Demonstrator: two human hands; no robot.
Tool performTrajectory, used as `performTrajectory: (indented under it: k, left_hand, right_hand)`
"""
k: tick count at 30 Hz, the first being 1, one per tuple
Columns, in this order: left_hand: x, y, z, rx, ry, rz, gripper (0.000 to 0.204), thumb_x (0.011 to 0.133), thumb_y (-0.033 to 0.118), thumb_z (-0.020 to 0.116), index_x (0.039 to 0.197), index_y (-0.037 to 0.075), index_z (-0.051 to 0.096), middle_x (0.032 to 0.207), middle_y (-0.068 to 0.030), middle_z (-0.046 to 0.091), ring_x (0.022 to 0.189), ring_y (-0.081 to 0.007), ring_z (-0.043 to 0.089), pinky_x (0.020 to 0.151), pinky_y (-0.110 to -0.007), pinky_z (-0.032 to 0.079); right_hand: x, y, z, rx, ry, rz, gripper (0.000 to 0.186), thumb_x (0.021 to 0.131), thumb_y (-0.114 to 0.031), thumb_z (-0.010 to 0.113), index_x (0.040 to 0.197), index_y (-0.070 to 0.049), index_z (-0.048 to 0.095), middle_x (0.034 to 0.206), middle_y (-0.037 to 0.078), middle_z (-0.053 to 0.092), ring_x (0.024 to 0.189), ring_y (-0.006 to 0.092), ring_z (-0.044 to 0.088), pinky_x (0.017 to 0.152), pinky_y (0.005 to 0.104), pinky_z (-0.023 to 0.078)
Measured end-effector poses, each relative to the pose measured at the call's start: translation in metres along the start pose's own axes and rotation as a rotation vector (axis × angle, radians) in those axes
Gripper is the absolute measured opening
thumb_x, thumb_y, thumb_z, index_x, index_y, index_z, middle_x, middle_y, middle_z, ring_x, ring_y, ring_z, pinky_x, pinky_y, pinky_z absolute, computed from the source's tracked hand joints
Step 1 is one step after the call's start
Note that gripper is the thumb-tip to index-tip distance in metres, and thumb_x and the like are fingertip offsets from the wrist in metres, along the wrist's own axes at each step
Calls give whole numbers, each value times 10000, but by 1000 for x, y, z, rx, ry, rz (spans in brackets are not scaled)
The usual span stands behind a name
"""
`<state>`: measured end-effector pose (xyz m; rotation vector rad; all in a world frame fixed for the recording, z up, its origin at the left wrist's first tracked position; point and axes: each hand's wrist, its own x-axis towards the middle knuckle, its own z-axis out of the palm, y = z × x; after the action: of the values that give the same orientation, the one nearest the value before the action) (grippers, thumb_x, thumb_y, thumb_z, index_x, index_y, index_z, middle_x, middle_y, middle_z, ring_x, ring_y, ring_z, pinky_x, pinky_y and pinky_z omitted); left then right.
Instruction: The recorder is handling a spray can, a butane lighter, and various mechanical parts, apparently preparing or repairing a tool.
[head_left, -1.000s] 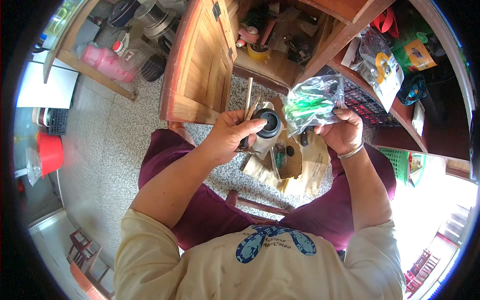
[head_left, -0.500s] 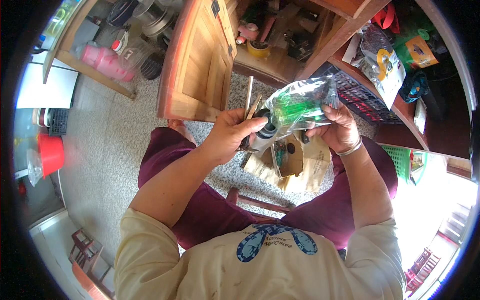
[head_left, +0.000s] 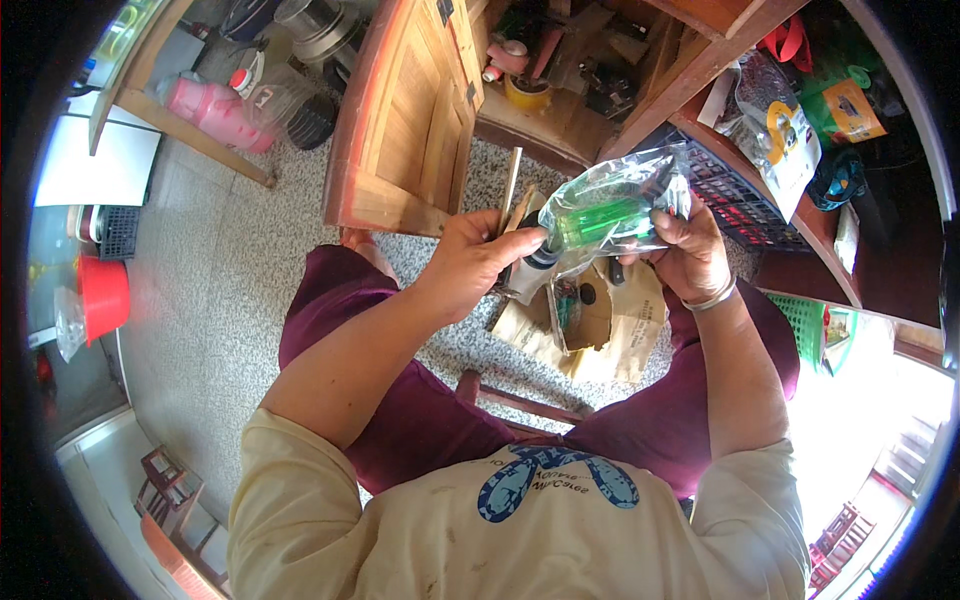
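Some thin sticks (head_left: 512,180) and a round black cap (head_left: 543,257) are in my left hand (head_left: 478,262), pinched tight. My right hand (head_left: 692,256) is closed on a clear bag (head_left: 592,182) with green things (head_left: 605,221) inside, just right of the cap. A brown box (head_left: 594,332) sits nearer me. A wooden door (head_left: 402,140) stands far left.

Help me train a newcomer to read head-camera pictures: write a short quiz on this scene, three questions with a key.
1. Multiple choice: what is the main colour of the contents of the clear plastic bag held by the right hand?
A) blue
B) green
C) yellow

2. True or false: the panelled wooden door stands open.

3. Fill in: the long thin stick is held in the person's ____.

Key:
1. B
2. True
3. left hand
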<state>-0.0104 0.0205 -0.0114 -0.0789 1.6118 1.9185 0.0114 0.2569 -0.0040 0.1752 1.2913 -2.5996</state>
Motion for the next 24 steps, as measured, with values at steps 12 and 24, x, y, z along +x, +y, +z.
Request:
performTrajectory:
  k: [12, 24]
  left_hand:
    - [-2, -1, 0, -219, -106, -19, 122, 814, 198, 557, 826, 76, 558, 705, 47, 536, 570, -17, 462, 470, -155, 356]
    - [0, -2, -4, -148, -93, 13, 148, 814, 226, 556, 828, 79, 546, 707, 51, 515, 570, -19, 456, 476, -164, 367]
  right_hand:
    - [-1, -1, 14, -239, 4, -9, 309, 783, -57, 545, 1067, -6, 436, 882, 67, 561, 729, 163, 577, 609, 300, 524]
    - [0, -2, 17, -363, 1, -64, 297, 792, -43, 529, 1069, -9, 427, 914, 44, 527, 798, 116, 540, 661, 274, 512]
